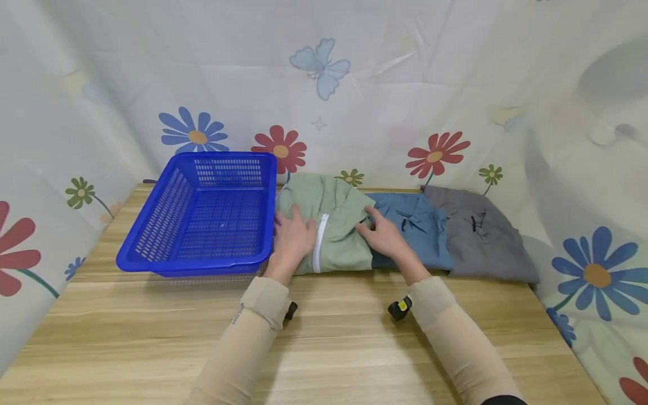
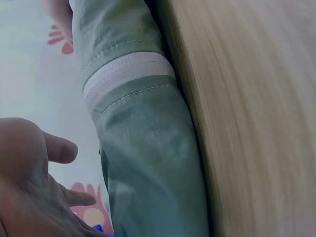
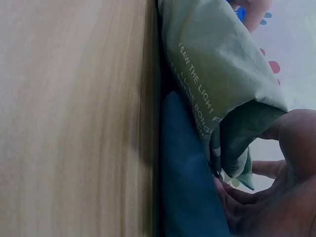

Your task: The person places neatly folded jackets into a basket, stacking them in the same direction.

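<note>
A folded light green garment with a white zipper lies in the middle, and white lettering shows on its side in the right wrist view. My left hand is at its left edge, fingers extended; in the left wrist view the palm faces the cloth. At the opposite edge is my right hand, thumb and forefinger spread apart by a fold. Some right fingertips are hidden between the green cloth and the folded blue garment beside it.
A blue plastic basket with perforated walls stands to the left, close beside the green garment. A folded grey garment lies at the right end of the row. Behind the wooden table hangs a flowered white cloth.
</note>
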`<state>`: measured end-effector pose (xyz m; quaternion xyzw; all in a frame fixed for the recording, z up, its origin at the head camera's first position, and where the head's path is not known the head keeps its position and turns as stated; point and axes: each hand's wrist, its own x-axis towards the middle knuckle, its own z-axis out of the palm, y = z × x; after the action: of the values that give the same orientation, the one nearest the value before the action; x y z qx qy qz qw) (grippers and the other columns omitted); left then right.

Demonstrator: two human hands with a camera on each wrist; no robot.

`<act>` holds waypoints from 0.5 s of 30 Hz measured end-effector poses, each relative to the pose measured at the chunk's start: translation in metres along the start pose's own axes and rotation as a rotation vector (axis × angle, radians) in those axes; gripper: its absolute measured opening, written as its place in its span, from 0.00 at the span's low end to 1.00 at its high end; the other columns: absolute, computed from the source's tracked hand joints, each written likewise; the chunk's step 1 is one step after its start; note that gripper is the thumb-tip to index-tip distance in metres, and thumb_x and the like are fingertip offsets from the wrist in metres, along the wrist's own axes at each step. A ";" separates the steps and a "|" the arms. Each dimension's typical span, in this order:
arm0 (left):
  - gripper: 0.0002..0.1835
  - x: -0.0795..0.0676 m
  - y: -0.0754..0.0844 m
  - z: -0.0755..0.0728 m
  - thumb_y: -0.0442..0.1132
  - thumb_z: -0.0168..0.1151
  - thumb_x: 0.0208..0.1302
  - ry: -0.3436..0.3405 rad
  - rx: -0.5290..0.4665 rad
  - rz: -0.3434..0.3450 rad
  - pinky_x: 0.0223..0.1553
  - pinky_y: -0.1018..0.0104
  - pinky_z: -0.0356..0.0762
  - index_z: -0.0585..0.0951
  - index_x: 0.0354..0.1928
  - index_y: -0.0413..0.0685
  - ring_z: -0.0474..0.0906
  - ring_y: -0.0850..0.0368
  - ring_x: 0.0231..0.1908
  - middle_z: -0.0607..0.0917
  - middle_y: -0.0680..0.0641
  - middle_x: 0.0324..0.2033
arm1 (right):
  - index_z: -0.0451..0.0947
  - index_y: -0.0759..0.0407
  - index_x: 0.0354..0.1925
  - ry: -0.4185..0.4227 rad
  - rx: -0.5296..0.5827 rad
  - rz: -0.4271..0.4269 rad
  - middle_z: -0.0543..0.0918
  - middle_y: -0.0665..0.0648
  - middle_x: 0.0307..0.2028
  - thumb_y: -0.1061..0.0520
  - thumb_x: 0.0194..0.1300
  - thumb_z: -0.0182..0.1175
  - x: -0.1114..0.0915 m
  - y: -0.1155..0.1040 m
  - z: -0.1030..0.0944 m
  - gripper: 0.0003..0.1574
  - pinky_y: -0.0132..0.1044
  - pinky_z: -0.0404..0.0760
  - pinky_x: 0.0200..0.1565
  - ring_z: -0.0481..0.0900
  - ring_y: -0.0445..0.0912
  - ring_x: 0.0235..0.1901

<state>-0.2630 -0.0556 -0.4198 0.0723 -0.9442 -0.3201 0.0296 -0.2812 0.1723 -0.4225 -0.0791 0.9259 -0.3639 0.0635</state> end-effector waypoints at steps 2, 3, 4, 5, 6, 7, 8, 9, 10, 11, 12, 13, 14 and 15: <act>0.38 0.004 0.000 0.002 0.51 0.46 0.78 -0.001 -0.024 -0.037 0.71 0.38 0.54 0.50 0.81 0.41 0.48 0.23 0.73 0.45 0.19 0.74 | 0.54 0.56 0.80 -0.015 0.005 0.006 0.76 0.69 0.61 0.44 0.79 0.53 0.002 0.000 0.001 0.41 0.56 0.75 0.55 0.77 0.62 0.57; 0.38 0.006 0.000 0.003 0.50 0.45 0.78 0.000 -0.031 -0.049 0.72 0.38 0.52 0.48 0.81 0.41 0.48 0.23 0.73 0.46 0.18 0.73 | 0.55 0.57 0.79 -0.020 0.007 0.007 0.73 0.69 0.65 0.44 0.79 0.53 0.003 0.000 0.002 0.40 0.57 0.73 0.59 0.74 0.62 0.61; 0.38 0.008 -0.001 0.004 0.50 0.45 0.78 0.002 -0.041 -0.058 0.72 0.38 0.51 0.48 0.81 0.40 0.47 0.23 0.73 0.46 0.18 0.73 | 0.56 0.57 0.79 -0.024 0.014 0.009 0.70 0.69 0.69 0.44 0.79 0.54 0.005 0.000 0.003 0.40 0.59 0.70 0.63 0.70 0.63 0.66; 0.38 0.009 -0.001 0.005 0.49 0.44 0.78 0.002 -0.055 -0.068 0.73 0.39 0.50 0.47 0.81 0.39 0.46 0.24 0.73 0.47 0.17 0.73 | 0.57 0.58 0.78 -0.027 0.019 0.013 0.65 0.68 0.73 0.44 0.79 0.54 0.007 0.001 0.003 0.40 0.59 0.67 0.66 0.65 0.64 0.70; 0.39 0.011 -0.002 0.006 0.49 0.44 0.78 0.001 -0.065 -0.076 0.73 0.39 0.49 0.46 0.81 0.39 0.45 0.24 0.74 0.48 0.17 0.72 | 0.58 0.58 0.78 -0.030 0.027 0.017 0.64 0.68 0.74 0.44 0.79 0.54 0.008 0.001 0.004 0.39 0.59 0.66 0.67 0.63 0.63 0.71; 0.39 0.013 -0.003 0.007 0.49 0.43 0.78 0.000 -0.076 -0.085 0.73 0.39 0.48 0.46 0.81 0.38 0.45 0.24 0.74 0.49 0.17 0.72 | 0.59 0.59 0.77 -0.031 0.037 0.020 0.64 0.68 0.74 0.44 0.79 0.54 0.009 0.001 0.004 0.39 0.59 0.66 0.67 0.63 0.63 0.71; 0.39 0.014 -0.005 0.009 0.49 0.43 0.78 -0.002 -0.086 -0.092 0.73 0.39 0.48 0.45 0.81 0.37 0.44 0.24 0.74 0.49 0.17 0.72 | 0.59 0.60 0.77 -0.034 0.051 0.023 0.63 0.68 0.74 0.44 0.79 0.54 0.010 0.001 0.004 0.39 0.59 0.66 0.67 0.62 0.63 0.71; 0.39 0.016 -0.006 0.010 0.49 0.42 0.78 -0.007 -0.093 -0.101 0.73 0.38 0.48 0.45 0.81 0.37 0.44 0.24 0.74 0.50 0.17 0.72 | 0.60 0.60 0.77 -0.035 0.065 0.029 0.64 0.68 0.74 0.45 0.78 0.55 0.011 0.002 0.004 0.38 0.58 0.67 0.66 0.63 0.63 0.71; 0.40 0.017 -0.007 0.012 0.49 0.42 0.78 -0.011 -0.105 -0.109 0.73 0.38 0.46 0.44 0.81 0.37 0.43 0.24 0.74 0.49 0.17 0.72 | 0.60 0.60 0.76 -0.037 0.081 0.033 0.65 0.68 0.73 0.45 0.78 0.55 0.011 0.002 0.004 0.38 0.58 0.68 0.66 0.65 0.63 0.70; 0.40 0.018 -0.008 0.013 0.49 0.42 0.78 -0.014 -0.112 -0.116 0.73 0.38 0.46 0.44 0.81 0.36 0.43 0.24 0.74 0.49 0.17 0.72 | 0.61 0.60 0.76 -0.037 0.092 0.037 0.66 0.68 0.72 0.45 0.79 0.55 0.012 0.003 0.004 0.37 0.57 0.69 0.64 0.66 0.62 0.68; 0.40 0.020 -0.010 0.015 0.49 0.42 0.78 -0.013 -0.116 -0.118 0.74 0.39 0.45 0.43 0.81 0.35 0.42 0.24 0.74 0.49 0.17 0.72 | 0.61 0.60 0.76 -0.039 0.109 0.041 0.68 0.68 0.70 0.46 0.79 0.55 0.012 0.003 0.004 0.37 0.57 0.71 0.62 0.69 0.62 0.66; 0.40 0.021 -0.011 0.016 0.49 0.41 0.78 -0.012 -0.121 -0.120 0.74 0.39 0.44 0.42 0.80 0.34 0.42 0.24 0.74 0.48 0.17 0.72 | 0.61 0.60 0.76 -0.042 0.124 0.045 0.70 0.68 0.68 0.46 0.79 0.55 0.012 0.003 0.004 0.36 0.55 0.73 0.59 0.72 0.61 0.63; 0.40 0.023 -0.012 0.017 0.48 0.41 0.78 -0.011 -0.125 -0.122 0.74 0.39 0.44 0.42 0.80 0.33 0.42 0.24 0.74 0.48 0.17 0.72 | 0.61 0.60 0.76 -0.046 0.140 0.050 0.72 0.68 0.65 0.46 0.79 0.55 0.012 0.003 0.003 0.36 0.54 0.75 0.56 0.75 0.60 0.59; 0.40 0.024 -0.013 0.018 0.47 0.41 0.78 -0.007 -0.125 -0.121 0.74 0.40 0.43 0.42 0.80 0.32 0.42 0.24 0.74 0.48 0.17 0.72 | 0.62 0.59 0.75 -0.048 0.157 0.057 0.74 0.68 0.61 0.46 0.79 0.55 0.012 0.003 0.003 0.36 0.53 0.77 0.52 0.77 0.59 0.53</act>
<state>-0.2873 -0.0590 -0.4418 0.1259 -0.9163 -0.3800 0.0113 -0.2929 0.1706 -0.4276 -0.0563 0.8945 -0.4316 0.1023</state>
